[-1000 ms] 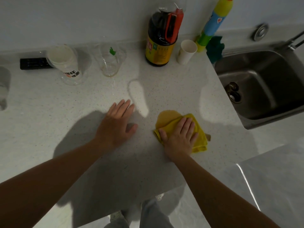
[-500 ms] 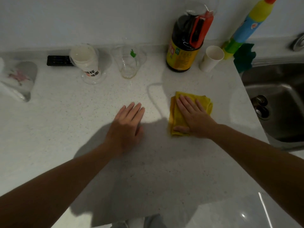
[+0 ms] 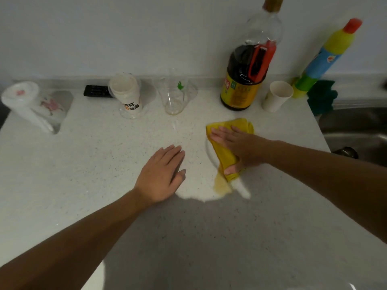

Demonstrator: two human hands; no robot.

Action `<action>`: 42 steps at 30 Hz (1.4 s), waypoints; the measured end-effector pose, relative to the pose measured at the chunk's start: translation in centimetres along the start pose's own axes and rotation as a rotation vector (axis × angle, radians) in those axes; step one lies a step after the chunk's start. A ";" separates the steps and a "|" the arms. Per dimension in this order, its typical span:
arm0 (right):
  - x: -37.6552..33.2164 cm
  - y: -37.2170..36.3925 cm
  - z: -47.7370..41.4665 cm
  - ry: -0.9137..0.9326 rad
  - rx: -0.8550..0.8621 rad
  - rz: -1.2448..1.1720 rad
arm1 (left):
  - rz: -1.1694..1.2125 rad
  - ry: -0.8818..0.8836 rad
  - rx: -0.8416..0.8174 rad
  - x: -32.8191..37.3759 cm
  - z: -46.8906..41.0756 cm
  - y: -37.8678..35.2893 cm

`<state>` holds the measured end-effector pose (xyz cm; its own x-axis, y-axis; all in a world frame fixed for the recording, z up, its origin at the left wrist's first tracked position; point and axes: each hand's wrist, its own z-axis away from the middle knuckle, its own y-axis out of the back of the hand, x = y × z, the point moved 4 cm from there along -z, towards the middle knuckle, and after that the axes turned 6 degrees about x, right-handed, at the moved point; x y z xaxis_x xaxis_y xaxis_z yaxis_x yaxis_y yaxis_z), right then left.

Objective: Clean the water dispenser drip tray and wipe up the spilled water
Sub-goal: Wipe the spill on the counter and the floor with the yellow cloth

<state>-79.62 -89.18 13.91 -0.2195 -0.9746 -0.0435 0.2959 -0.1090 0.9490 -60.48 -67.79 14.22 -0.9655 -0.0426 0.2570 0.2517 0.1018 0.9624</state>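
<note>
Head view showed the right hand (image 3: 240, 144) pressed flat, fingers spread, on a folded yellow cloth (image 3: 225, 155) on the white countertop (image 3: 83, 164), thumb tucked at its near edge; the left hand (image 3: 161, 174) lay open beside it, holding nothing. Wiping seemed underway, since a wet patch (image 3: 222, 187) remained just before the cloth. No drip tray was visible. Behind stood a clear cup (image 3: 173, 97), a dark bottle (image 3: 243, 80) and a paper cup (image 3: 276, 97), none blocking the wipe
</note>
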 end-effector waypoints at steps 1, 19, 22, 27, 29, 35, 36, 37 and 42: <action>-0.1 -0.1 0.0 0.021 -0.013 0.024 | 0.012 -0.010 0.000 -0.2 0.2 0.0; -18.4 -3.7 6.0 -0.691 0.220 -0.230 | -0.069 -0.073 -0.164 -7.3 5.3 2.1; -20.1 -3.5 3.5 -1.005 0.237 -0.348 | -0.013 -0.064 -0.160 -7.4 5.2 2.2; -17.0 -2.2 -0.9 -1.221 0.323 -0.365 | 0.005 -0.113 -0.096 -7.2 5.1 2.7; -14.3 -1.7 -2.4 -1.233 0.334 -0.360 | 0.031 -0.161 0.017 -7.1 5.2 2.9; -6.3 -0.7 -5.2 -0.933 0.238 -0.291 | 0.048 -0.157 0.012 -7.7 4.7 2.2; -5.2 -0.5 -5.5 -0.829 0.213 -0.264 | 0.053 -0.157 0.005 -7.8 4.6 2.1; -4.2 -0.2 -5.8 -0.720 0.184 -0.232 | 0.051 -0.154 -0.001 -7.9 4.7 2.0; -1.2 0.9 -6.2 -0.258 0.076 -0.070 | 0.050 -0.144 0.023 -8.1 4.9 1.7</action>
<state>-73.27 -89.29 12.87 -0.4696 -0.8821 -0.0376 0.2031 -0.1493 0.9677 -52.52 -62.44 13.37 -0.9517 0.1063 0.2881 0.3001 0.1230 0.9459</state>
